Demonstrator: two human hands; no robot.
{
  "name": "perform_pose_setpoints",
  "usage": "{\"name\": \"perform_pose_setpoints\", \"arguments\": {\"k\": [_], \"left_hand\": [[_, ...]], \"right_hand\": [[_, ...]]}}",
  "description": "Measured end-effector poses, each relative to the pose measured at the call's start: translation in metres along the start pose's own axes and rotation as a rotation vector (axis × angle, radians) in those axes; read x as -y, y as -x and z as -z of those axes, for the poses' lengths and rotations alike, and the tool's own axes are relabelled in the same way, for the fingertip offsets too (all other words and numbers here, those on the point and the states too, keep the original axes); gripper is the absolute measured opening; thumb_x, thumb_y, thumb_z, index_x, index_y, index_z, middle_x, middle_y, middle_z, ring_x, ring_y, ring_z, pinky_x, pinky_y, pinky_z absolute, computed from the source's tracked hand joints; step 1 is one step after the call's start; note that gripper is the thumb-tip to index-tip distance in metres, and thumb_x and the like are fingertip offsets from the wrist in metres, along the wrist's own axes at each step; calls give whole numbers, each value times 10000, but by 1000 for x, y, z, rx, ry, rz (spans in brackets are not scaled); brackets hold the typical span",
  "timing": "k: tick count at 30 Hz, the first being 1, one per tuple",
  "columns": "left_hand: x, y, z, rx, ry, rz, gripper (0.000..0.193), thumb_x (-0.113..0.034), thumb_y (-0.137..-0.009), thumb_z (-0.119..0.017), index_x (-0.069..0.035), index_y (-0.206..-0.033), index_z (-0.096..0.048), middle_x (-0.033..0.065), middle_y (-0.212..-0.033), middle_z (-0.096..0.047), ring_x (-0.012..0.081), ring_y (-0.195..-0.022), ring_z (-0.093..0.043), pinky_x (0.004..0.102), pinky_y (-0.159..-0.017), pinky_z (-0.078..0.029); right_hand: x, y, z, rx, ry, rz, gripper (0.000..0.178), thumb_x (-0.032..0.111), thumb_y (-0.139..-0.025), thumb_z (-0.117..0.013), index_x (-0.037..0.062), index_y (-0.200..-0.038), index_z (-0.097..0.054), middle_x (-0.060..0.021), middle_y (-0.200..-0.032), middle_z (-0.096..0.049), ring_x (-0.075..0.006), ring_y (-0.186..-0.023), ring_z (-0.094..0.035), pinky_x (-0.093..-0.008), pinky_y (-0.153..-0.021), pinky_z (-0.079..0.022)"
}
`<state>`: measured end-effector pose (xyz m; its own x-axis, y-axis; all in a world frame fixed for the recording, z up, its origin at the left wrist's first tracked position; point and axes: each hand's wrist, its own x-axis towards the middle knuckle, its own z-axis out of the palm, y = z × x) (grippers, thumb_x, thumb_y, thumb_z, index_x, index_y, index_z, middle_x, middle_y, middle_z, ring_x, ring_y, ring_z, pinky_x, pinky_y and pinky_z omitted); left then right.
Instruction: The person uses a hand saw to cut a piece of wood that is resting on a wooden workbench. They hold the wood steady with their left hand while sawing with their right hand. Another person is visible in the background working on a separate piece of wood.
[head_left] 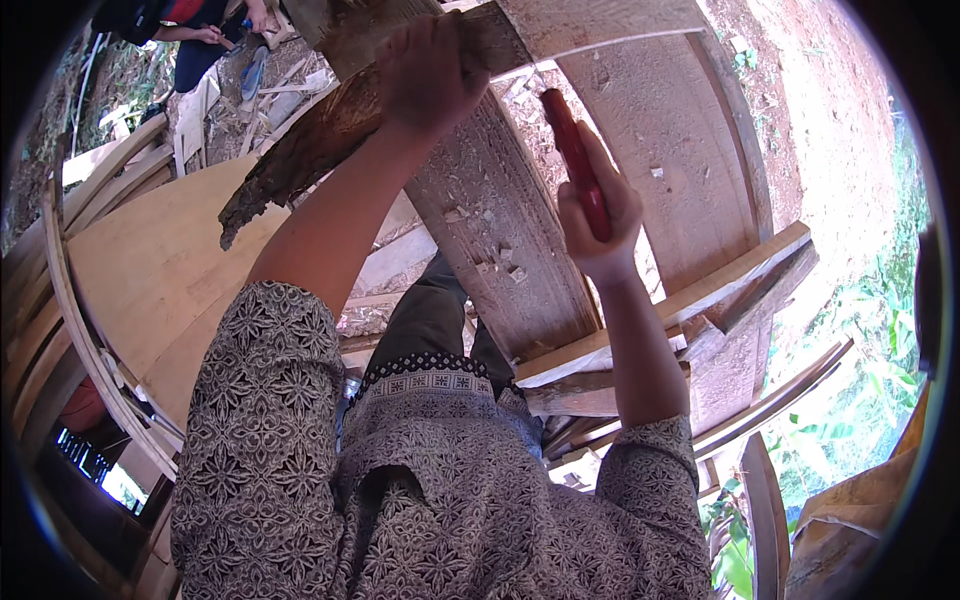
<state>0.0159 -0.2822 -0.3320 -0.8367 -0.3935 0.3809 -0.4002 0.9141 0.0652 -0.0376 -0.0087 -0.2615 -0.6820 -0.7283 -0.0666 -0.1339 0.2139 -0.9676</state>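
My left hand (pixel 425 75) presses down on a rough bark-edged board (pixel 310 150), with its fingers curled over the wood near the top of the view. This board lies across a wide thick plank (pixel 500 230) that slopes toward me. In my closed right hand (pixel 608 215) is the red handle of a handsaw (pixel 580 165), upright just right of the board's end. Its blade is nearly edge-on, so only a thin sliver shows by the board's end. Small wood chips (pixel 515 272) are scattered on the plank.
A wide board (pixel 670 150) lies on the right. Stacked timber (pixel 690 290) crosses the plank's near end. Curved strips and a pale sheet (pixel 170 280) stand at left. At the upper left, another person's hands (pixel 210 35) work near wood scraps. Green plants (pixel 850 400) grow at right.
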Motion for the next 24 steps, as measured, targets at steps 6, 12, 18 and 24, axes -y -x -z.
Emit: {"name": "perform_pose_setpoints", "arguments": {"k": [6, 12, 18, 24], "left_hand": [[0, -5, -9, -34, 15, 38, 453, -338, -799, -617, -84, -1171, -572, 138, -1138, -545, 346, -1105, -534, 563, -952, -406], [-1, -3, 2, -74, 59, 9, 493, -314, -804, -623, -66, -1228, -575, 145, -1157, -530, 362, -1123, -532, 574, -984, -398], [-4, -6, 9, -3, 80, 26, 410, -298, -820, -622, -75, -1162, -582, 146, -1108, -534, 367, -1111, -534, 570, -961, -406], [-5, -8, -1, -54, 46, 67, 386, -320, -802, -610, -83, -1103, -573, 144, -1104, -534, 355, -1073, -538, 576, -938, -415]], "right_hand": [[-17, 37, 28, -13, 14, -1, 624, -32, -862, -590, 7, -1482, -529, -154, -1154, -719, -101, -836, -632, -248, -745, -509], [-19, 72, 48, 22, 66, 106, 701, -102, -810, -528, 36, -1497, -519, -154, -1143, -758, -86, -717, -634, -235, -679, -481], [-9, -11, 7, -39, -90, 6, 620, -16, -873, -580, 67, -1487, -547, -94, -921, -715, -91, -741, -615, -261, -719, -495], [-17, -10, 19, -16, -10, 71, 624, -33, -894, -569, 107, -1502, -542, -97, -1046, -742, -99, -897, -664, -253, -795, -500]]}}
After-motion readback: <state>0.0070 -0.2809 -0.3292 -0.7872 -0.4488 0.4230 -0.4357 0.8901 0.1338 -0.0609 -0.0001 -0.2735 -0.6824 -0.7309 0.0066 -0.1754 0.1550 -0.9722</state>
